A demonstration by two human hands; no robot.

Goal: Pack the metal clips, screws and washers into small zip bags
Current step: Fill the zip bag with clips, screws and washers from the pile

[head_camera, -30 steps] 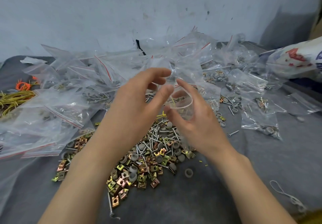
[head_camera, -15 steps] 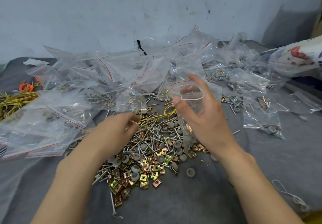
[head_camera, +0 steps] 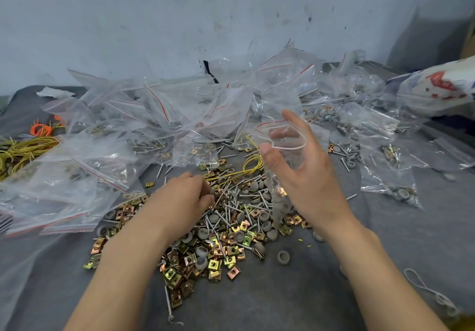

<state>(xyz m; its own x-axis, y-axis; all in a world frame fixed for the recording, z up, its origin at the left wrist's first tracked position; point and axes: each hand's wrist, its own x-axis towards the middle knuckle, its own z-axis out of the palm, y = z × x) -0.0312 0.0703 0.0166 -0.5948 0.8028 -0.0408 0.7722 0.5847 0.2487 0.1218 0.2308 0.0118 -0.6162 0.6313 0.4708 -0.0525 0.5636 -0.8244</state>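
Hundreds of loose parts lie heaped on the grey cloth (head_camera: 424, 240) in the near middle: screws (head_camera: 231, 202) toward the far side, brass-coloured clips (head_camera: 216, 263) nearer, and grey washers (head_camera: 282, 256) scattered through. The step in hand looks like filling one bag. The right hand (head_camera: 305, 176) holds a small zip bag (head_camera: 282, 140) above the right side of the heap, with thumb and fingers curled round its neck and spreading the mouth wide. The bag hangs with its long axis roughly upright, mouth pointing up and a little to the far left, lower end down at the heap. A few pieces seem to sit in it. The left hand (head_camera: 185, 197) rests knuckles-up on the screws, fingers curled down into them; whether they pinch anything cannot be told. The next move probably calls for lifting a small pick of parts rightward and up over the open mouth while the rim is held spread. Filled bags (head_camera: 108, 155) pile along the far and left sides.
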